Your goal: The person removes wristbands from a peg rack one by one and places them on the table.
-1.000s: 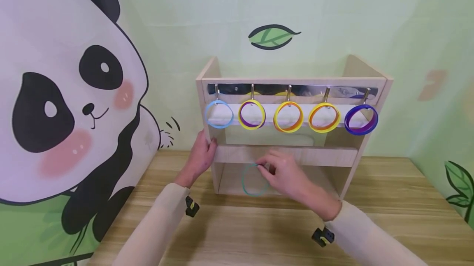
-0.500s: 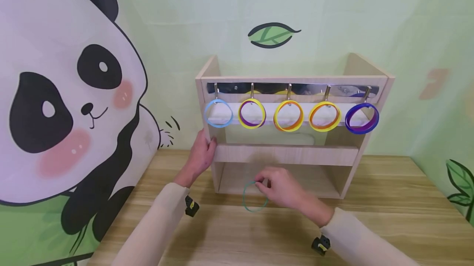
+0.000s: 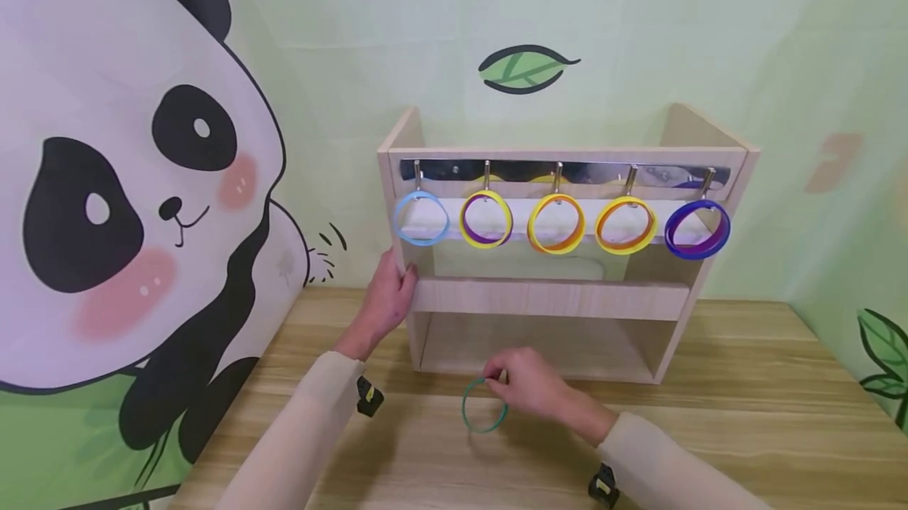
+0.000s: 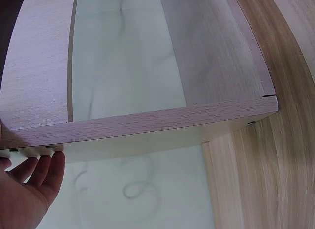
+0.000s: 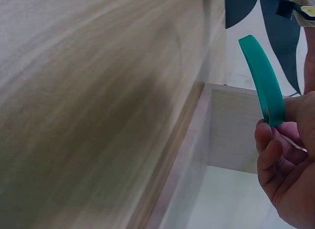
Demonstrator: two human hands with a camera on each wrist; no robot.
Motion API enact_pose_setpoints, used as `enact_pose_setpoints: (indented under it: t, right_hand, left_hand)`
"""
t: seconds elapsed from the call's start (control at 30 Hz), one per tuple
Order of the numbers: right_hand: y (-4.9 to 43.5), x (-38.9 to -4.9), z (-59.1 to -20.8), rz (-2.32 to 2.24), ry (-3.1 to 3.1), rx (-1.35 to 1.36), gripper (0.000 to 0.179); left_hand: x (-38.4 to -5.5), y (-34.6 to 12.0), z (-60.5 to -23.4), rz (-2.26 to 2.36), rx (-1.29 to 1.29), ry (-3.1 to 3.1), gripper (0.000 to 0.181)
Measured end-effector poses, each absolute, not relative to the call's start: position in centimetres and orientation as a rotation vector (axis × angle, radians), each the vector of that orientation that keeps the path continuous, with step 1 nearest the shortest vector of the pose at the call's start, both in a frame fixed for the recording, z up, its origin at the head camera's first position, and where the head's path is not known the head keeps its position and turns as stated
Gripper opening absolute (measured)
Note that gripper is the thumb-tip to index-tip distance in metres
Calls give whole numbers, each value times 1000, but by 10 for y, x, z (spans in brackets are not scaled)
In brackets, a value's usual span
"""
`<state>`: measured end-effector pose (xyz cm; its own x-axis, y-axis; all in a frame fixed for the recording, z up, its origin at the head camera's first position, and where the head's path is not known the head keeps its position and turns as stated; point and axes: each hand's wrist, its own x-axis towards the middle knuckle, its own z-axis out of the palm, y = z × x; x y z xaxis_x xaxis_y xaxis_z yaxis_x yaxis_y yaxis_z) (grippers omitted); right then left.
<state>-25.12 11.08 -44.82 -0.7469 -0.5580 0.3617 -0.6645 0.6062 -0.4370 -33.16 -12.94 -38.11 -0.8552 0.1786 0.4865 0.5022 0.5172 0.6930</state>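
Observation:
Between thumb and fingertips my right hand (image 3: 532,384) pinches a thin green ring (image 3: 464,413), held in front of the small wooden shelf's base. In the right wrist view the ring (image 5: 263,74) shows as a flat teal band, gripped at one end. My left hand (image 3: 385,297) holds the left side panel of the wooden shelf (image 3: 546,297). Seen from the left wrist, its fingers (image 4: 51,177) lie against the panel's outer face; the thumb is mostly cut off by the frame edge.
Several hooks on a metal strip (image 3: 521,172) carry rings: a light blue ring (image 3: 399,230), a yellow and purple pair (image 3: 463,230), yellow and orange pairs, and a dark blue ring (image 3: 723,236) at the right. The wood-grain tabletop (image 3: 426,470) lies below; a panda-printed backdrop (image 3: 340,139) stands behind.
My right hand has moved down and toward me with the green ring, from before the shelf's lower crossbar to over the tabletop. My left hand stays on the side panel.

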Motion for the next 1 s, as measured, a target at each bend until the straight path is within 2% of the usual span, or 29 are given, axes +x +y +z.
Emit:
enact_pose_setpoints:
  t: [0.3, 1.0]
  right_hand:
    - [107, -254, -460, 966, -2778, 1010, 4]
    - [86, -276, -484, 942, -2816, 1071, 3]
  left_hand:
    - [-331, -128, -380, -1260, -571, -2413, 40]
    - [-331, -129, -381, -1238, -541, -2405, 42]
